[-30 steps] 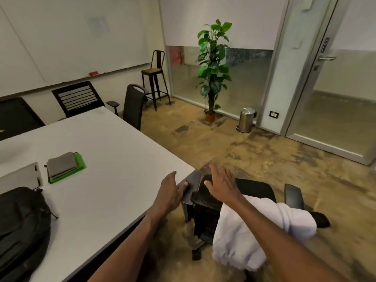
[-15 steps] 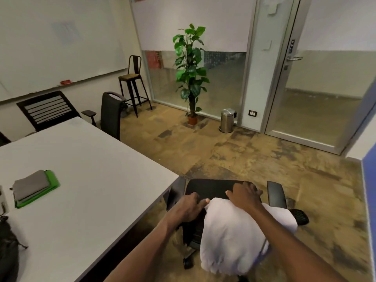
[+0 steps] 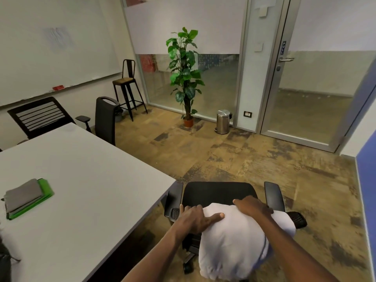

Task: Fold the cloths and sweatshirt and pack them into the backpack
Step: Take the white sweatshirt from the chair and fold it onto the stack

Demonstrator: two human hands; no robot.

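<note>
A white sweatshirt (image 3: 232, 245) hangs draped over the backrest of a black office chair (image 3: 218, 193) beside the table corner. My left hand (image 3: 193, 218) grips its upper left edge, thumb laid across the fabric. My right hand (image 3: 253, 206) lies on its upper right part, fingers curled over the far side. A folded grey cloth (image 3: 23, 195) sits stacked on a folded green cloth (image 3: 47, 188) on the white table (image 3: 97, 180). Only a dark sliver of the backpack (image 3: 3, 263) shows at the left edge.
Two black chairs (image 3: 40, 117) (image 3: 105, 121) stand at the table's far side, with a tall stool (image 3: 127, 88) behind them. A potted plant (image 3: 186, 78) and a steel bin (image 3: 222, 122) stand by the glass wall. A glass door (image 3: 317, 78) is at the right.
Both hands moved from the chair's top edge onto the sweatshirt and took hold of it. My view swung right, so the backpack slid almost out of sight.
</note>
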